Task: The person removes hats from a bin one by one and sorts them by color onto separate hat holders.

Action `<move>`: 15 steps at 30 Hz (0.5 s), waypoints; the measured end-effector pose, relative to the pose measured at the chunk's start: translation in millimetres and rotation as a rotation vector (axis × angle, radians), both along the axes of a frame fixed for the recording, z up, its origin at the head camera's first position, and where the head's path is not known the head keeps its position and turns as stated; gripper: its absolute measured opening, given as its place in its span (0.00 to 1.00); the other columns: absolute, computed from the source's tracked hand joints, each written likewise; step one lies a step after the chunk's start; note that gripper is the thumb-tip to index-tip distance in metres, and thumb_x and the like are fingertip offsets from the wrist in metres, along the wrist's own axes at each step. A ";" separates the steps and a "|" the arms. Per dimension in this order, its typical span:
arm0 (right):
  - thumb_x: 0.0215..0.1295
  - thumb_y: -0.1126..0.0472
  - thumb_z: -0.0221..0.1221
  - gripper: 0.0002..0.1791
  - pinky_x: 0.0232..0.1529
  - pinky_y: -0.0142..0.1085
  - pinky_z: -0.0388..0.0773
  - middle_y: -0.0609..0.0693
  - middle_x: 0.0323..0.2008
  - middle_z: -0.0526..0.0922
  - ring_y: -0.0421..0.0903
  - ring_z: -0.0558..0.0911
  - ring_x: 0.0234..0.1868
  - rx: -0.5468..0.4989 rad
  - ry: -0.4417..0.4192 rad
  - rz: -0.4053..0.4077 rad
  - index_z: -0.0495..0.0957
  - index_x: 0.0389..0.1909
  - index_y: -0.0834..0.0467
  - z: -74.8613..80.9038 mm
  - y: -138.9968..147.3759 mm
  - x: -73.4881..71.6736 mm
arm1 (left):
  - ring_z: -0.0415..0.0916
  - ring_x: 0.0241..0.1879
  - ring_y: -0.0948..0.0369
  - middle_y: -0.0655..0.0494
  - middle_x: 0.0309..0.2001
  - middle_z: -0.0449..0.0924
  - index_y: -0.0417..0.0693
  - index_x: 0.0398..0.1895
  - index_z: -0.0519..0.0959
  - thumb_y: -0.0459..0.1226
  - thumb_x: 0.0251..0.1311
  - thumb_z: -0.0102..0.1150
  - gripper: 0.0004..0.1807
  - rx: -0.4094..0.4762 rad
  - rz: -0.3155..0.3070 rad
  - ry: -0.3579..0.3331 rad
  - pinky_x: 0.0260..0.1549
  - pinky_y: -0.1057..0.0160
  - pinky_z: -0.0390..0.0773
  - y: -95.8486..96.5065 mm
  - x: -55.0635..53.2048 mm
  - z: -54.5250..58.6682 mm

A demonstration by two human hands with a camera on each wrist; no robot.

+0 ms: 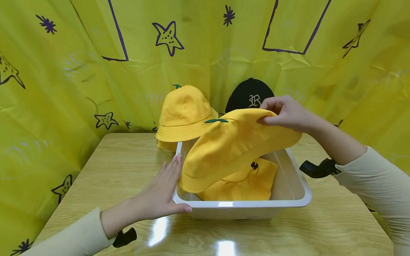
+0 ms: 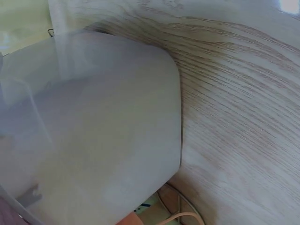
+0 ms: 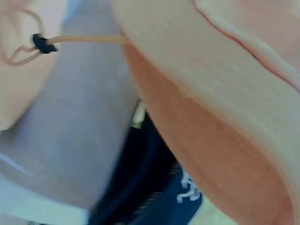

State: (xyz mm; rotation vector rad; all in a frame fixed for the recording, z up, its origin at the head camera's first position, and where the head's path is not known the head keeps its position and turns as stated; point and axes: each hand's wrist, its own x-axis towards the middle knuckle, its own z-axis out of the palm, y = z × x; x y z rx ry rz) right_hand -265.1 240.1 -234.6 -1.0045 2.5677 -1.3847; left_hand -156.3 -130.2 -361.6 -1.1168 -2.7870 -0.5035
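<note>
My right hand (image 1: 286, 114) pinches the edge of a yellow bucket hat (image 1: 224, 149) with a green leaf on its crown, tilted over a white plastic bin (image 1: 256, 204). In the right wrist view the hat's brim (image 3: 225, 122) fills much of the picture, with a cord and black cord stopper (image 3: 43, 43) beside it. Another yellow piece of cloth (image 1: 246, 186) lies inside the bin under the hat, partly hidden. My left hand (image 1: 160, 193) rests against the bin's left side with fingers straight; the left wrist view shows the bin's outer wall (image 2: 108, 122) instead of the hand.
Behind the bin on the left stands another yellow bucket hat (image 1: 185, 112) with a green tip. A black cap (image 1: 248, 94) with a light letter sits at the back right, partly covered. The wooden table (image 1: 125, 170) meets a yellow curtain (image 1: 134, 81) with drawn stars.
</note>
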 end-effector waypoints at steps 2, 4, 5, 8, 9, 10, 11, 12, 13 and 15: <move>0.56 0.72 0.62 0.03 0.22 0.28 0.76 0.44 0.24 0.82 0.39 0.77 0.21 -0.067 -0.048 -0.054 0.79 0.29 0.62 -5.2 2.2 3.5 | 0.31 0.73 0.44 0.35 0.73 0.29 0.31 0.72 0.29 0.76 0.50 0.24 0.64 0.022 -0.013 0.017 0.68 0.42 0.41 0.4 -0.5 1.2; 0.56 0.73 0.62 0.07 0.21 0.29 0.78 0.44 0.23 0.82 0.39 0.78 0.20 -0.128 -0.096 -0.111 0.80 0.27 0.58 -7.7 4.0 6.8 | 0.32 0.73 0.43 0.35 0.73 0.29 0.32 0.72 0.29 0.76 0.51 0.22 0.63 0.051 -0.025 0.062 0.69 0.43 0.40 2.3 -2.1 3.7; 0.56 0.74 0.61 0.09 0.21 0.29 0.78 0.45 0.23 0.82 0.39 0.79 0.19 -0.158 -0.118 -0.135 0.80 0.27 0.57 -8.0 4.8 7.8 | 0.33 0.73 0.43 0.35 0.74 0.29 0.32 0.72 0.29 0.75 0.52 0.22 0.63 0.072 -0.032 0.093 0.69 0.44 0.40 3.9 -3.0 5.7; 0.56 0.74 0.61 0.10 0.20 0.30 0.79 0.45 0.21 0.82 0.39 0.80 0.18 -0.244 -0.186 -0.196 0.81 0.25 0.54 -3.0 7.7 11.0 | 0.35 0.73 0.44 0.38 0.74 0.31 0.31 0.72 0.32 0.72 0.56 0.32 0.61 0.177 -0.076 0.219 0.71 0.49 0.40 11.0 -8.8 13.0; 0.56 0.73 0.61 0.10 0.20 0.30 0.79 0.45 0.22 0.82 0.39 0.81 0.18 -0.268 -0.202 -0.206 0.81 0.24 0.54 -0.3 8.7 12.0 | 0.38 0.73 0.44 0.37 0.74 0.34 0.30 0.72 0.35 0.69 0.58 0.38 0.59 0.231 -0.112 0.293 0.71 0.49 0.42 13.4 -12.6 15.1; 0.57 0.73 0.61 0.10 0.20 0.31 0.80 0.45 0.22 0.82 0.40 0.81 0.19 -0.303 -0.227 -0.205 0.81 0.25 0.55 2.4 9.3 13.0 | 0.41 0.73 0.44 0.36 0.74 0.37 0.29 0.72 0.38 0.65 0.59 0.43 0.57 0.291 -0.153 0.361 0.70 0.50 0.45 15.4 -16.5 17.8; 0.57 0.73 0.61 0.09 0.21 0.31 0.80 0.46 0.22 0.82 0.40 0.82 0.19 -0.339 -0.246 -0.202 0.81 0.25 0.56 4.7 9.9 13.8 | 0.44 0.72 0.44 0.36 0.73 0.40 0.28 0.72 0.40 0.61 0.60 0.49 0.55 0.353 -0.199 0.425 0.70 0.51 0.47 17.0 -20.9 20.4; 0.57 0.73 0.60 0.09 0.21 0.32 0.80 0.46 0.23 0.83 0.41 0.82 0.20 -0.379 -0.267 -0.190 0.80 0.25 0.57 6.8 10.4 14.5 | 0.46 0.72 0.44 0.36 0.73 0.43 0.29 0.72 0.42 0.56 0.60 0.54 0.52 0.413 -0.247 0.481 0.70 0.53 0.49 17.8 -25.6 23.0; 0.58 0.74 0.60 0.09 0.22 0.32 0.81 0.47 0.24 0.83 0.41 0.82 0.21 -0.415 -0.286 -0.175 0.80 0.25 0.57 8.5 10.9 14.9 | 0.49 0.71 0.45 0.36 0.72 0.46 0.28 0.71 0.45 0.51 0.60 0.57 0.49 0.470 -0.296 0.536 0.69 0.54 0.52 17.8 -30.6 25.8; 0.58 0.74 0.60 0.08 0.23 0.33 0.81 0.48 0.25 0.83 0.42 0.83 0.22 -0.473 -0.323 -0.156 0.80 0.26 0.58 10.6 12.0 15.1 | 0.53 0.70 0.46 0.37 0.71 0.51 0.30 0.71 0.47 0.43 0.58 0.62 0.46 0.577 -0.391 0.582 0.68 0.54 0.57 16.1 -39.7 32.2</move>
